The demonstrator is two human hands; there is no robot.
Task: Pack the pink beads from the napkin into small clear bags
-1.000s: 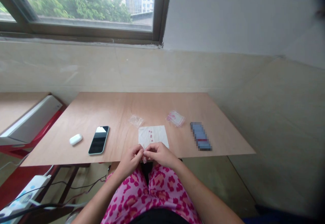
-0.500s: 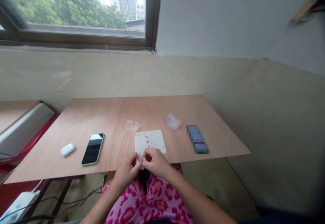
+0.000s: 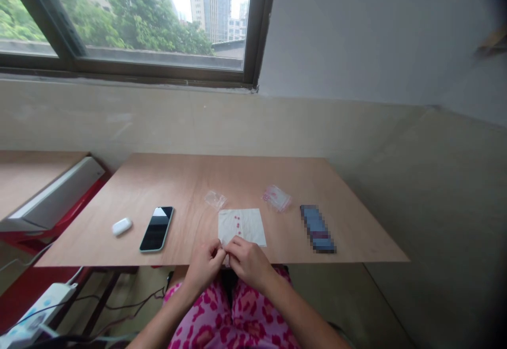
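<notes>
Left hand (image 3: 206,264) close against right hand (image 3: 250,262)

1 head camera overlooks the table (image 3: 245,175) (forward and down).

between hands (image 3: 248,261): too small to tell | device (image 3: 317,229): pixelated | window (image 3: 166,71): top cropped

Small red pieces (image 3: 238,225) lie loosely lined up on a flat white sheet (image 3: 253,226).
</notes>
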